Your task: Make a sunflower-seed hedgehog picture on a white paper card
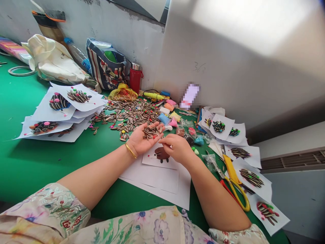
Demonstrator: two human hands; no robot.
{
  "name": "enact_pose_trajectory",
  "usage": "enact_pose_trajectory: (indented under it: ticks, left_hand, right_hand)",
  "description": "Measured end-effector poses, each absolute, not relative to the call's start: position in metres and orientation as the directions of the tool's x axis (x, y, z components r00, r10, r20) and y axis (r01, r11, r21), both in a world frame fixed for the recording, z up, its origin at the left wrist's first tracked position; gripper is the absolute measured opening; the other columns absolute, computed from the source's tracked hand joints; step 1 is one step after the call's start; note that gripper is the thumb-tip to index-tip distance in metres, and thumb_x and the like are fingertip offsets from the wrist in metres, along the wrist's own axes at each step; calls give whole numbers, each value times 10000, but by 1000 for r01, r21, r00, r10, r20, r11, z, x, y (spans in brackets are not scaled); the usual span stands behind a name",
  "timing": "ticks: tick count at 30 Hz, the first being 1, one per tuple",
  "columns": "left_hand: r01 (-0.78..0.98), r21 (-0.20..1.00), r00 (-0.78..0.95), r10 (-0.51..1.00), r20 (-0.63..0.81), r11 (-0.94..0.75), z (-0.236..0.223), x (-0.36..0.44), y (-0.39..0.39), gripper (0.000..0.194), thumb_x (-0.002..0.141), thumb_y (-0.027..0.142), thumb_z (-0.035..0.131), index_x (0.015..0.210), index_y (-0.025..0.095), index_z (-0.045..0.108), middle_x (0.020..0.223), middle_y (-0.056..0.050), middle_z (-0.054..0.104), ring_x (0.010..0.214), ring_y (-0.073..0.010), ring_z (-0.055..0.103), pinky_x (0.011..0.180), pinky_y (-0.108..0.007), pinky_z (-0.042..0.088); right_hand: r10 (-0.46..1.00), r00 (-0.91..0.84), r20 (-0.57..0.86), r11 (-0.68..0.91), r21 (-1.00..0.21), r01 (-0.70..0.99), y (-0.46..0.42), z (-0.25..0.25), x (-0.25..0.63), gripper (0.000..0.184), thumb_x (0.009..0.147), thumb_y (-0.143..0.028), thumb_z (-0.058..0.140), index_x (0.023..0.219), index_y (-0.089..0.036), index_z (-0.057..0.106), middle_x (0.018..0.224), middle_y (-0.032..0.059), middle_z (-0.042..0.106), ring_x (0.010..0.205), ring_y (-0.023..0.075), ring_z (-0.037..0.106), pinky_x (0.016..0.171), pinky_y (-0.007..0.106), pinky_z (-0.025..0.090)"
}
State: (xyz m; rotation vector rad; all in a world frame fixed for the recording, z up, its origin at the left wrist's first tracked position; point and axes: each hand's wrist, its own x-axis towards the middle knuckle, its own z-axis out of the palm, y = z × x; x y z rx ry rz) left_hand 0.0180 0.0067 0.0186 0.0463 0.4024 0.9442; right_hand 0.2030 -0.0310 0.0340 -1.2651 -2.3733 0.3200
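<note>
My left hand [142, 139] is palm up and slightly cupped, with a small heap of striped sunflower seeds [149, 132] resting on it. Close to its fingertips is my right hand [178, 148], thumb and fingers drawn together in a pinch; whatever is between them is too small to make out. Below both hands lies a white paper card [158, 163] with a flat brown hedgehog shape [161, 153] on it, partly covered by my right hand. Larger white sheets [162, 189] are under the card. A loose pile of sunflower seeds [134, 112] spreads behind my left hand.
Finished-looking seed hedgehog cards are stacked at the left [83, 107] and fanned along the right [251, 178]. Scissors [235, 189] and a yellow cutter [231, 168] lie by my right forearm. Clay packets [164, 118], a red bottle [135, 79] and bags [106, 67] stand toward the wall.
</note>
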Motion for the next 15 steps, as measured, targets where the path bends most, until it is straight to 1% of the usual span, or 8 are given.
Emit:
enact_pose_trajectory:
  ticks: [2, 5, 10, 15]
  left_hand:
    - [-761, 216, 544, 783, -303, 612, 18, 19, 5, 441, 1011, 324, 343, 1341, 120, 553, 1242, -175, 672, 1122, -283, 669, 868, -412, 589]
    - [-740, 226, 560, 766, -315, 634, 20, 22, 3, 460, 1008, 329, 347, 1364, 110, 539, 1225, -182, 679, 1056, -275, 688, 815, -388, 590]
    - [-724, 215, 584, 749, -313, 655, 25, 25, -1, 468, 998, 319, 365, 1371, 105, 550, 1171, -181, 699, 895, -228, 704, 711, -319, 564]
    - [-718, 206, 597, 740, -308, 665, 28, 26, -2, 476, 991, 302, 352, 1372, 102, 554, 1140, -169, 710, 821, -213, 703, 702, -319, 556]
  right_hand:
    - [821, -430, 376, 562, -400, 723, -30, 34, 199, 237, 907, -148, 577, 1001, -245, 771, 921, 45, 712, 899, 192, 643, 792, 292, 493]
    - [793, -391, 467, 581, -390, 714, -27, 31, 193, 178, 906, -170, 597, 962, -230, 755, 916, 58, 701, 915, 215, 637, 824, 332, 500]
    - [773, -371, 514, 596, -391, 701, -23, 29, 188, 127, 887, -166, 617, 916, -221, 728, 945, 63, 684, 938, 226, 630, 837, 355, 501]
    - [774, -386, 502, 605, -406, 685, -25, 33, 183, 111, 890, -168, 610, 869, -215, 708, 884, 50, 655, 888, 212, 615, 801, 342, 491]
